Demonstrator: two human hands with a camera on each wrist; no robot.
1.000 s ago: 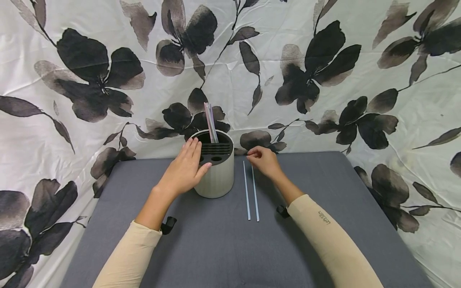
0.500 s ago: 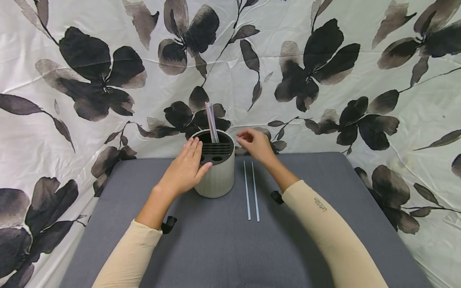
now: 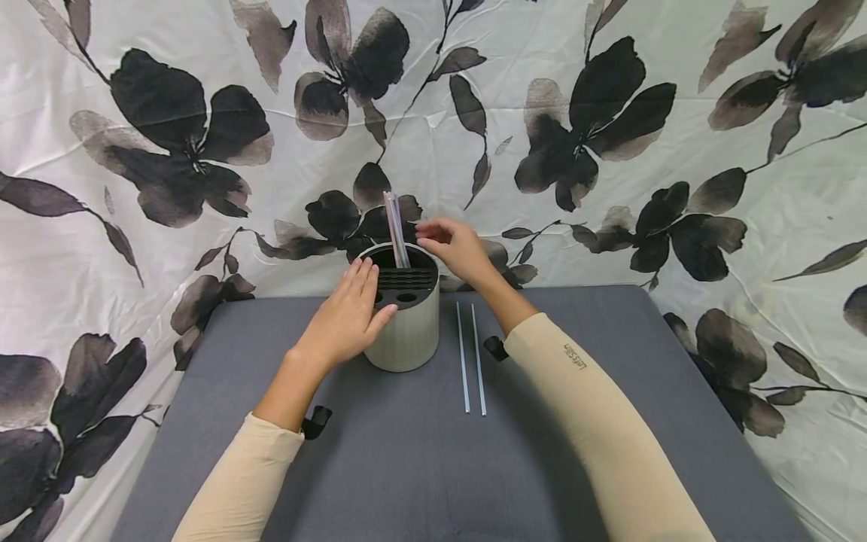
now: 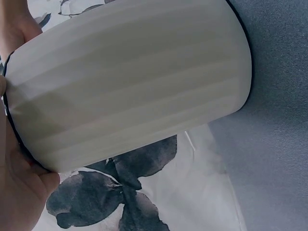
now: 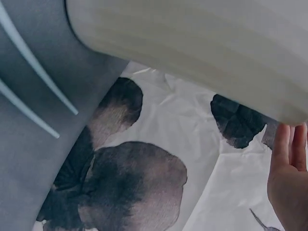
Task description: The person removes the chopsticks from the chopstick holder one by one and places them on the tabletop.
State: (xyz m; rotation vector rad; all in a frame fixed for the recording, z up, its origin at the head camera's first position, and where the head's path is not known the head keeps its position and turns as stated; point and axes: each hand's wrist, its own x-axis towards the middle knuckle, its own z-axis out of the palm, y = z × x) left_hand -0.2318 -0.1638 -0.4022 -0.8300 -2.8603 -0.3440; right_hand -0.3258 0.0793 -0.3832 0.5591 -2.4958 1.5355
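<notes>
A cream, ribbed knife block (image 3: pixel 406 339) with a black slotted top stands at the table's back edge. Several pink and purple straws (image 3: pixel 396 229) poke up from the opening behind the slots. My left hand (image 3: pixel 342 320) lies flat on the left side of its top, fingers straight. Beside the back right rim hovers my right hand (image 3: pixel 455 248), with fingers loosely bent. The right wrist view shows those fingers (image 5: pixel 284 149) at the block's edge, tips partly hidden, and nothing visible in them. Two pale blue straws lie on the table: a left straw (image 3: pixel 463 357) and a right straw (image 3: pixel 478 360).
A grey cloth-covered table (image 3: pixel 406 467) carries the block and straws. Close behind it hangs a white curtain (image 3: pixel 433 165) printed with dark flowers. Black straps show at both wrists.
My right hand has moved left and up, from the far ends of the two table straws to the block's back right rim. My left hand has stayed on the block.
</notes>
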